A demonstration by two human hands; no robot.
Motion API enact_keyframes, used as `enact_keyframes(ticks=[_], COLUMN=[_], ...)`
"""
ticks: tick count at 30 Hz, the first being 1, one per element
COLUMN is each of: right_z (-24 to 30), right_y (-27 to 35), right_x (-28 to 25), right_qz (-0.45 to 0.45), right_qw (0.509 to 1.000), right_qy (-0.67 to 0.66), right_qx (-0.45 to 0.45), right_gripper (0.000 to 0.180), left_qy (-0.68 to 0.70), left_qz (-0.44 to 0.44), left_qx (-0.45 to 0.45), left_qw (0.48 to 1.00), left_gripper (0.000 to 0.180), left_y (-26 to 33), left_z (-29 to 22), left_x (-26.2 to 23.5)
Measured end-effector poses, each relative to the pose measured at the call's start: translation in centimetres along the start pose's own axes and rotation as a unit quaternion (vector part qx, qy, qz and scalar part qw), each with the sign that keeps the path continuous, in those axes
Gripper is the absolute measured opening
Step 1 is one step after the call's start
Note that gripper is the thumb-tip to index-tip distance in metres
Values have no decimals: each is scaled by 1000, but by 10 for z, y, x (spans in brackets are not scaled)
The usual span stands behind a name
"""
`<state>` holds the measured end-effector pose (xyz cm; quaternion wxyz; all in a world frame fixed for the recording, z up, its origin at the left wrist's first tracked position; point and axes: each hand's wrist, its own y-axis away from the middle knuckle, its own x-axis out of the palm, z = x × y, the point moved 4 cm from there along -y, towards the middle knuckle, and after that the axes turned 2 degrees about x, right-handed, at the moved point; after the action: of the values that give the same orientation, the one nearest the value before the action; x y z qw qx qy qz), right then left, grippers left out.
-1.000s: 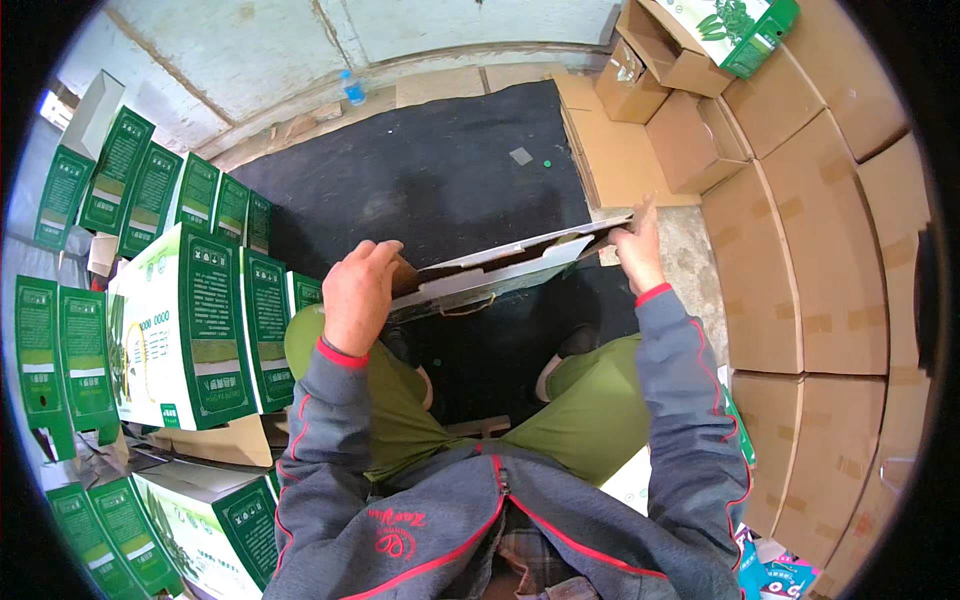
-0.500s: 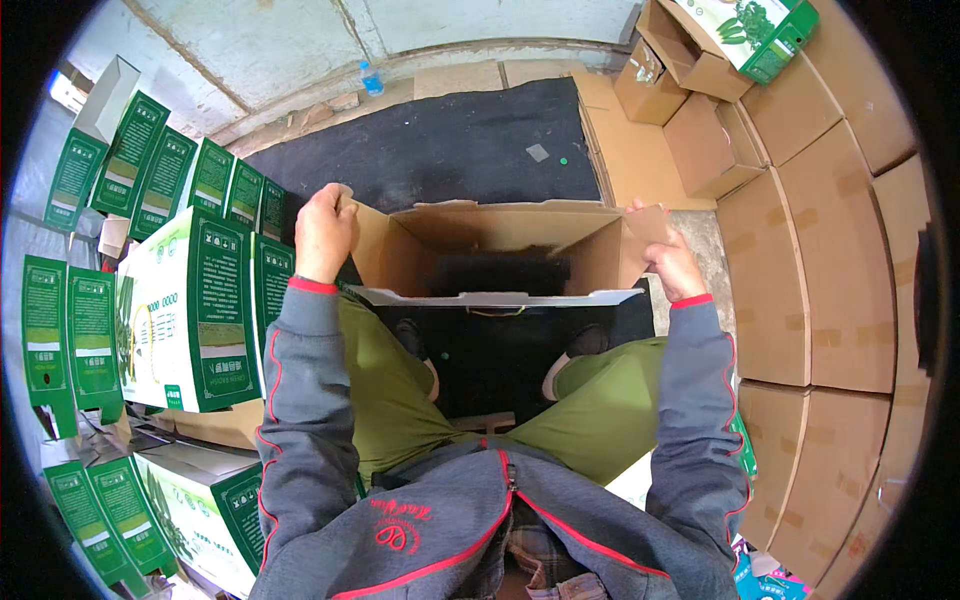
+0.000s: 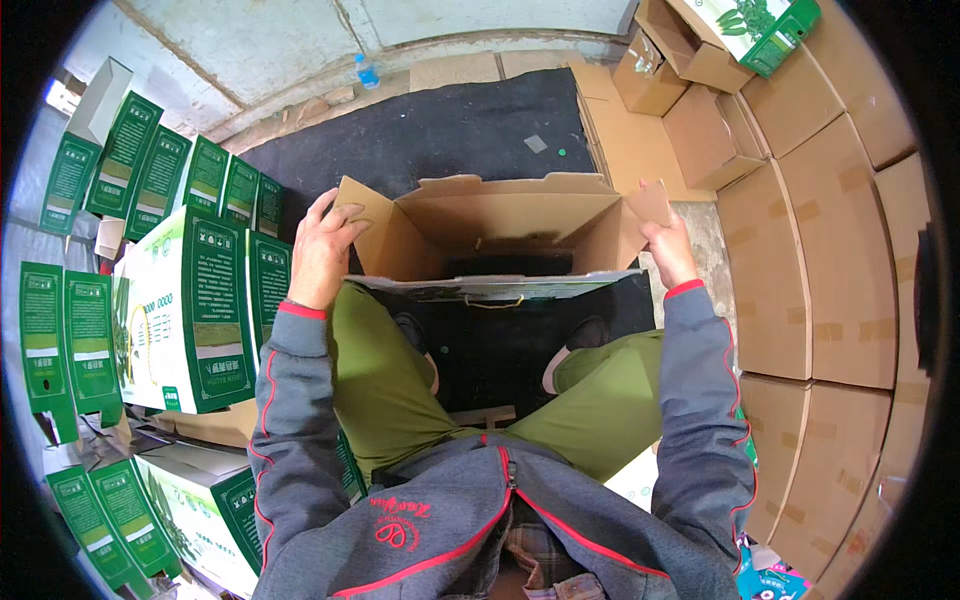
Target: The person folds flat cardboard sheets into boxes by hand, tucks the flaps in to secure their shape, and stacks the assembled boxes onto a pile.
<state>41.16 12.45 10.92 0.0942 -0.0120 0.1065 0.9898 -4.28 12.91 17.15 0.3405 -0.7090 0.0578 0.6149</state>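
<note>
One box (image 3: 510, 212), dead ahead at twelve o'clock, mouth up, long axis nine-to-three: left hand (image 3: 322, 252) grips its nine-o'clock flap (image 3: 372, 232), right hand (image 3: 670, 252) its three-o'clock flap (image 3: 649, 203), neither nearer

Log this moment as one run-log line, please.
carton: held open; left hand: holding its left end; right hand: holding its right end; blue bottle: near wall
</note>
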Motion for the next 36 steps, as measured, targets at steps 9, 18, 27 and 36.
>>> enact_keyframes(ticks=[9, 18, 27, 36], right_z=[-14, -18, -10, 13], right_y=[-10, -20, -25, -3], right_x=[3, 7, 24, 41], right_qz=[13, 5, -15, 61], right_qw=[1000, 999, 984, 948], right_qy=[6, -12, 161, 267], right_qx=[-2, 38, -77, -162], right_gripper=[34, 27, 27, 45], left_qy=[185, 77, -134, -162], left_qz=[189, 63, 69, 152], left_qx=[-61, -280, -199, -117], left_qw=[962, 955, 968, 968], left_gripper=[56, 66, 60, 70], left_y=[28, 0, -12, -36], left_z=[7, -18, -45, -70], left_x=[5, 42, 47, 58])
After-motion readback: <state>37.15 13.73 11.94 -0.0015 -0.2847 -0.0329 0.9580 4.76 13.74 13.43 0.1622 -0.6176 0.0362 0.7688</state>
